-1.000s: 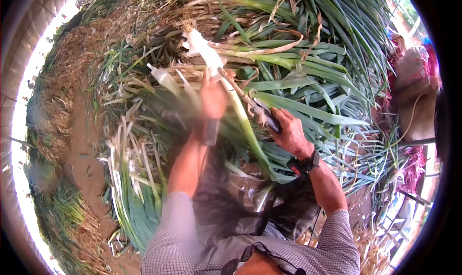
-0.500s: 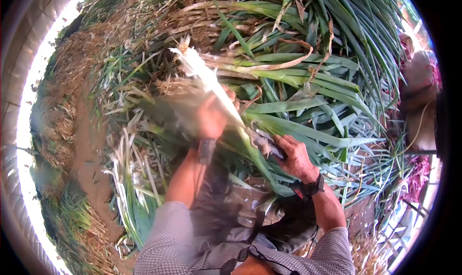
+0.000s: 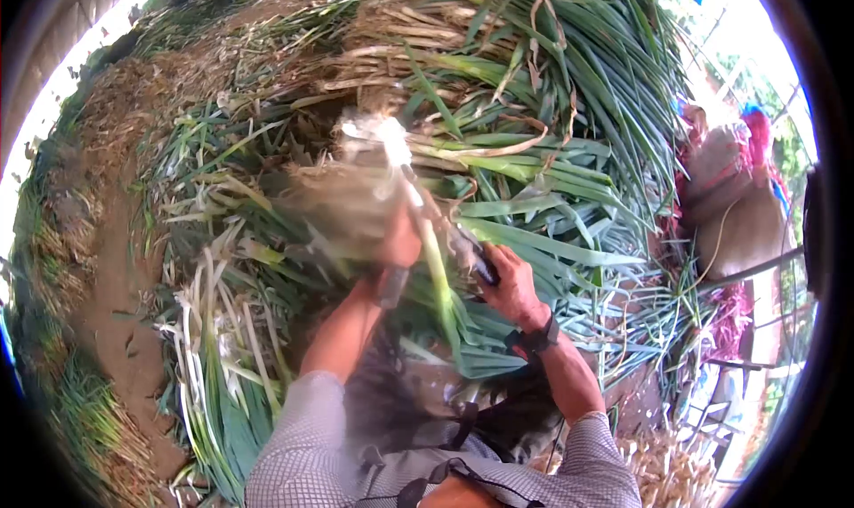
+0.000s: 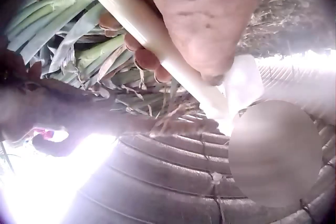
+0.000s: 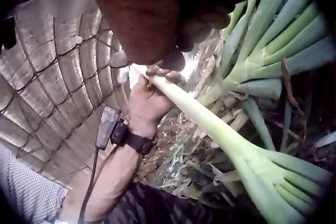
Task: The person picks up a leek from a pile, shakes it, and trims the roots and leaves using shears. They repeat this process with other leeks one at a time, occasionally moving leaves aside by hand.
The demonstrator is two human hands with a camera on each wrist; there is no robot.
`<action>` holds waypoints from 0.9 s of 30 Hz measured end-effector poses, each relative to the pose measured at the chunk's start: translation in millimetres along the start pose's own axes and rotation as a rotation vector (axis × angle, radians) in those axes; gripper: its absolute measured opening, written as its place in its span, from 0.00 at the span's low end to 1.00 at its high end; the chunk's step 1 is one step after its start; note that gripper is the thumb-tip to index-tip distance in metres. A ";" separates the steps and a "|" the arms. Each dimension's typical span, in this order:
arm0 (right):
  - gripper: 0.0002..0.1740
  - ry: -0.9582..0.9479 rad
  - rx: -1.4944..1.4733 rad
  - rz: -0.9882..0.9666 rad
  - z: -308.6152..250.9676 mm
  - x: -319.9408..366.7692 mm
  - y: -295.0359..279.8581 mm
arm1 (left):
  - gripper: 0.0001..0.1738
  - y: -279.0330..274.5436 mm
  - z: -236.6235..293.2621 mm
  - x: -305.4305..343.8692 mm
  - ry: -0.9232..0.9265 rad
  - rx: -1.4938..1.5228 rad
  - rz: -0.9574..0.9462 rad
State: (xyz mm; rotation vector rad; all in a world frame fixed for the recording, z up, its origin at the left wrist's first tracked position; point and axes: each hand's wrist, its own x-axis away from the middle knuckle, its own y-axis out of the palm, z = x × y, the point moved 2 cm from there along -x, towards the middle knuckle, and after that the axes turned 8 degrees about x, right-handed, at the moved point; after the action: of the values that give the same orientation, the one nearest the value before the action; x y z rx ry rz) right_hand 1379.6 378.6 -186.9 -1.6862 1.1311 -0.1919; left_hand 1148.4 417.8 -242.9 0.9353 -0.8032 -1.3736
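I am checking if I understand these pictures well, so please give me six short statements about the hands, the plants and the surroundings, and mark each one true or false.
1. The left hand grips a leek-like plant. True.
2. The right hand is empty. False: it holds a dark-handled tool.
3. The held plant's green leaves point away from the person's body. False: they point toward it.
4. The sleeves are grey with a checked pattern. True.
5. Sacks stand on the left side of the head view. False: they are on the right side.
6. A dark wristband is on the right wrist. True.
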 end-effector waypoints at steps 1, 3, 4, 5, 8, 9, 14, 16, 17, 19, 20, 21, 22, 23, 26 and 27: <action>0.31 -0.011 -0.001 0.001 -4.1 -3.7 -0.2 | 0.31 -3.1 1.2 0.0 0.002 -0.023 -0.024; 0.30 -0.016 -0.027 0.009 -6.3 -7.9 5.3 | 0.34 -5.9 1.9 -2.6 -0.059 -0.011 0.105; 0.30 -0.015 -0.045 0.011 -7.0 -9.3 8.6 | 0.34 -8.4 4.1 -5.0 -0.007 -0.041 0.027; 0.30 0.005 -0.050 0.017 -6.9 -9.6 10.6 | 0.34 -11.6 6.8 -6.9 0.042 -0.075 -0.049; 0.30 -0.003 -0.055 0.003 -8.8 -12.1 8.5 | 0.33 -14.9 13.0 -6.0 0.079 -0.058 -0.188; 0.30 -0.056 -0.053 -0.028 -7.7 -11.7 8.4 | 0.33 -13.9 14.9 -3.4 0.075 -0.031 -0.216; 0.31 -0.028 -0.099 -0.066 -9.8 -18.9 5.8 | 0.30 -21.2 25.8 -5.6 0.002 -0.029 -0.116; 0.29 -0.064 -0.123 -0.015 -18.2 -22.4 3.1 | 0.30 -20.3 23.3 -4.7 -0.049 0.006 -0.085; 0.29 -0.035 -0.152 0.000 -18.2 -22.1 5.1 | 0.30 -18.8 23.0 -4.6 -0.075 0.038 -0.088; 0.28 -0.033 -0.127 0.022 -21.6 -24.5 0.3 | 0.29 -25.4 19.8 -7.5 -0.125 0.172 -0.174; 0.28 -0.053 -0.135 0.011 -21.1 -23.7 0.5 | 0.29 -29.5 17.8 -7.1 -0.096 0.103 -0.191; 0.28 -0.075 -0.144 0.000 -20.8 -22.9 1.1 | 0.29 -25.9 18.5 -4.6 -0.066 0.034 -0.207; 0.28 -0.096 -0.154 -0.011 -21.3 -21.7 1.2 | 0.29 -25.5 17.0 -3.0 -0.060 -0.002 -0.191; 0.28 -0.061 -0.162 0.001 -21.2 -21.1 0.6 | 0.28 -23.4 16.1 -1.1 -0.054 -0.038 -0.175; 0.27 -0.015 -0.170 0.014 -23.2 -21.2 -4.9 | 0.25 -34.1 6.1 0.3 -0.108 0.036 -0.054; 0.27 -0.043 -0.163 -0.003 -22.7 -19.2 -5.9 | 0.25 -27.6 9.7 5.9 -0.121 0.119 -0.023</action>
State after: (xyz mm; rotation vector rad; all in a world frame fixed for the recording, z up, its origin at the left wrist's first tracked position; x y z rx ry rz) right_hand 1358.8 378.0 -164.8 -1.8268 1.1377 -0.0665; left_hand 1128.0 412.1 -263.9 0.9623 -0.9770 -1.4248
